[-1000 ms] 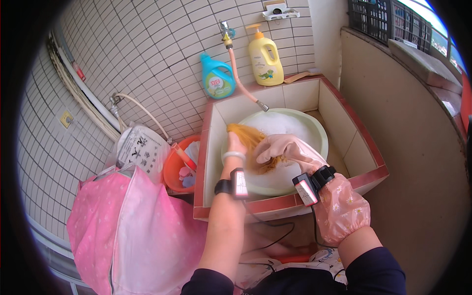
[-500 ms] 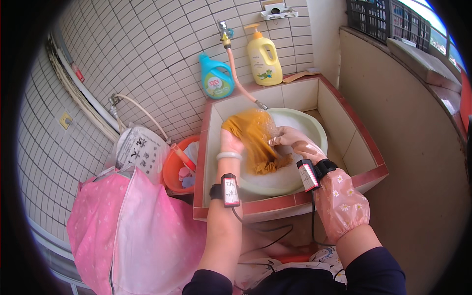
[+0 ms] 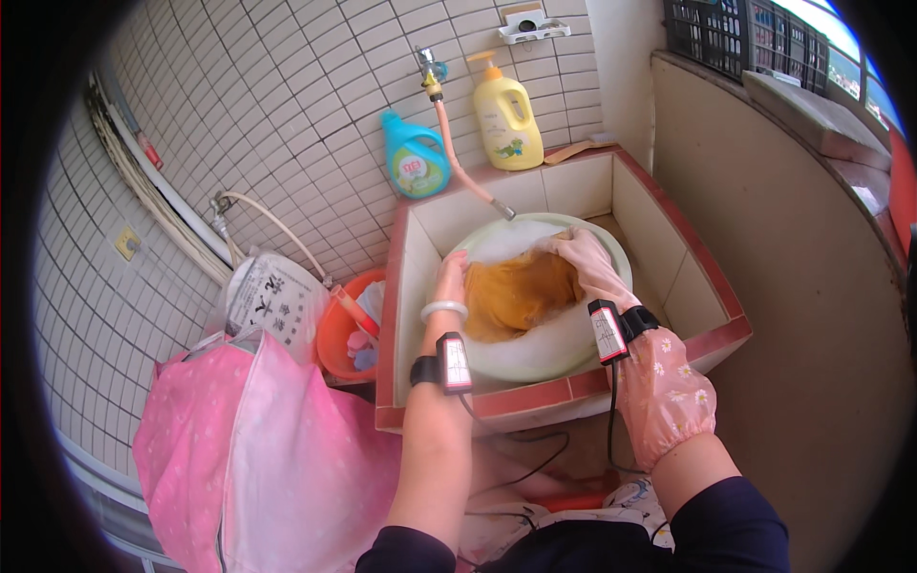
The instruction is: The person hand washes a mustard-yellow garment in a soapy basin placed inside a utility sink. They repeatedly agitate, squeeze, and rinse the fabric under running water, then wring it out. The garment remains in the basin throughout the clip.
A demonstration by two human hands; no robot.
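A mustard-yellow garment (image 3: 521, 291) is spread out, wet, in the suds of a pale green basin (image 3: 497, 373). The basin sits inside a tiled sink (image 3: 659, 181) with a reddish rim. My bare left hand (image 3: 453, 272), a pale bangle at its wrist, is closed on the garment's left edge; its fingertips are partly hidden. On the opposite side my right hand (image 3: 581, 260), in a pink glove with a flowered cuff, grips the cloth's upper right edge. White foam (image 3: 492, 246) surrounds the fabric.
A tap hose (image 3: 463, 177) hangs over the basin's far side. A blue detergent bottle (image 3: 416, 158) and a yellow pump bottle (image 3: 508, 124) stand on the back rim. Left of the sink are an orange bucket (image 3: 330, 334) and a pink cover (image 3: 277, 449). Cables hang from my wrist devices.
The garment, lifted and bunched before, is now lowered and spread across the foamy water. My hands have moved apart, the left turning at the basin's left side, the right shifting up.
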